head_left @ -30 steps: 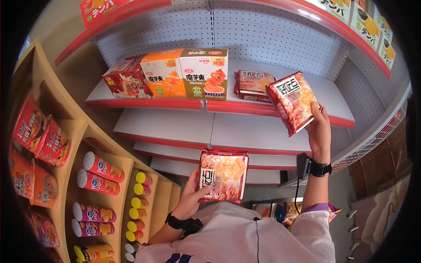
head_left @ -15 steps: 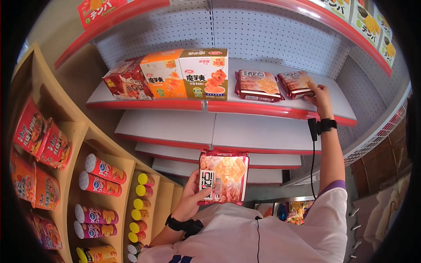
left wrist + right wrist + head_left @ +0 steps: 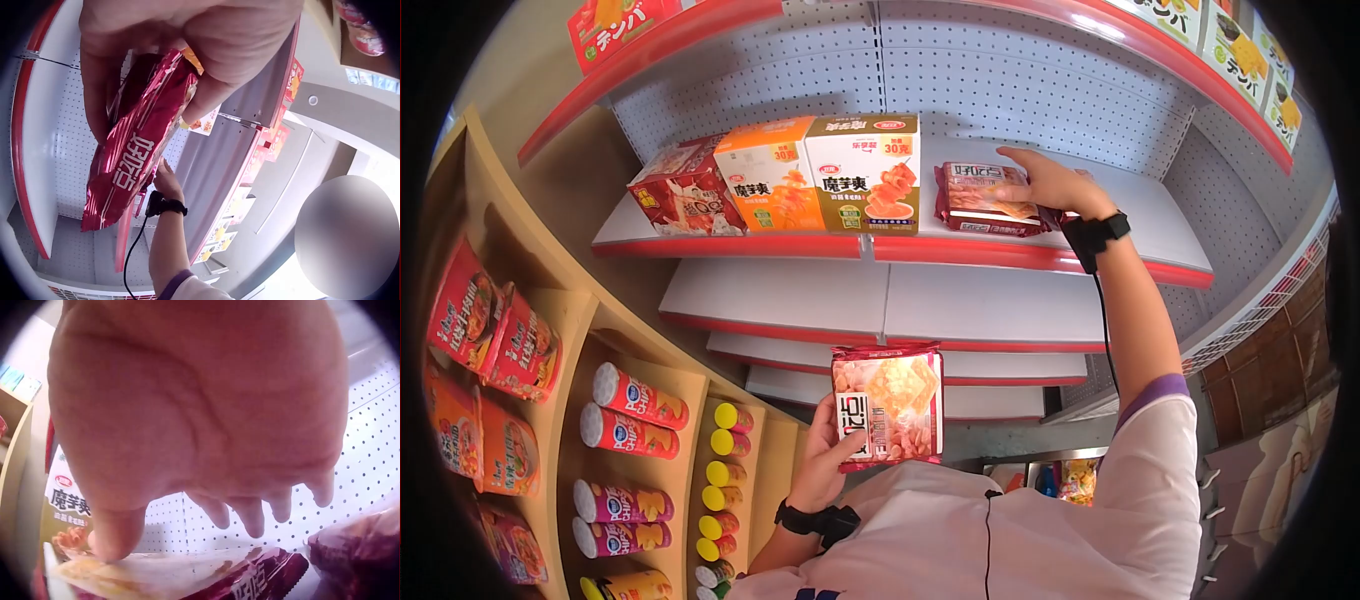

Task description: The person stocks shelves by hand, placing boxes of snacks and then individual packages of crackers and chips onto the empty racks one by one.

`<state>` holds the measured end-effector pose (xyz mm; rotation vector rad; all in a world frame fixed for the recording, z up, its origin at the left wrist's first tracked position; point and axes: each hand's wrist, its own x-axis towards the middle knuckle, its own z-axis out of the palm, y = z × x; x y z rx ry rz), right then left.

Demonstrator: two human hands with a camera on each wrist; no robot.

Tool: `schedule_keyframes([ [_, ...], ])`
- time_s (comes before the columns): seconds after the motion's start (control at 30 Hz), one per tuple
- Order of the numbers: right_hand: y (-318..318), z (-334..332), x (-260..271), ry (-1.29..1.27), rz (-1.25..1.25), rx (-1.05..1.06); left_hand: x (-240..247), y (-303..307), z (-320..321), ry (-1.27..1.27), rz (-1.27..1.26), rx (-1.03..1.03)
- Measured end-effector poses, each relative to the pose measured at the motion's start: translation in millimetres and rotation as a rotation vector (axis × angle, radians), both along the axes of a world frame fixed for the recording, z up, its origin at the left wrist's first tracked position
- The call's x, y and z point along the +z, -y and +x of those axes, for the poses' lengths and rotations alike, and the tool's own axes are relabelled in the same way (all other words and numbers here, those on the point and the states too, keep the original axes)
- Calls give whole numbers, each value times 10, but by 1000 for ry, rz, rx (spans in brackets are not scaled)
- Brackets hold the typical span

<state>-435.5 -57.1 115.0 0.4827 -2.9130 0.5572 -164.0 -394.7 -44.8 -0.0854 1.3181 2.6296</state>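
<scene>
My left hand (image 3: 820,470) grips a red packet of crackers (image 3: 905,390) low in front of the body, thumb on its printed face. In the left wrist view the packet's crimped dark red side (image 3: 134,150) hangs between thumb and fingers. Up on the shelf, my right hand (image 3: 1065,190) is over a matching cracker packet (image 3: 975,178) with fingers spread. The right wrist view puts the thumb at the near edge of that packet (image 3: 169,575), the other fingers extended beyond it. A second shelved packet (image 3: 365,544) lies beside it, mostly hidden by the hand in the head view.
Boxed snacks, one white and brown (image 3: 865,180), one orange (image 3: 770,180) and one dark red (image 3: 685,190), stand left of the packets. A red-edged shelf (image 3: 1040,255) holds them. Chip canisters (image 3: 640,395) and noodle tubs (image 3: 525,340) fill the wooden rack at left.
My right hand set its cracker packet down on the shelf to the right of the other one, released it, then moved left over the packets. The left hand, still holding its packet, shifted slightly left.
</scene>
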Motion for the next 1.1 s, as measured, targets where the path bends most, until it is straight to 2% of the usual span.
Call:
schedule_keyframes([
  [0.07,-25,-217,-90,202,-24,-9,-8,11,4,-5,-10,-2],
  [0.1,-30,-251,-67,202,-23,-7,-18,15,17,-6,-17,0],
  [0.17,-33,-296,-35,357,-26,-23,-42,32,32,-2,-6,11],
  [0.3,-11,-272,-31,336,-67,38,-99,83,77,14,16,31],
  [0.37,0,-182,-31,98,-112,124,-96,101,88,17,9,42],
  [0.4,17,-127,-16,100,-111,125,-95,108,91,17,1,50],
  [0.47,60,-18,6,-87,-217,169,-102,126,92,24,-1,51],
  [0.5,68,8,-13,-84,-216,170,-108,126,96,28,-5,50],
  [0.57,74,58,-48,-236,-286,252,-123,104,112,27,-8,58],
  [0.7,205,308,-74,-314,-293,147,-123,72,72,19,-25,23],
  [0.8,292,452,-125,-525,-251,130,-128,-5,39,11,-22,-5],
  [0.93,269,521,-39,-477,-317,158,-155,-43,7,-35,-63,-23],
  [1.0,275,511,28,-315,-427,198,-172,-45,14,-32,-56,-7],
  [1.1,197,461,49,-283,-374,277,-172,-36,40,-26,-63,11],
])
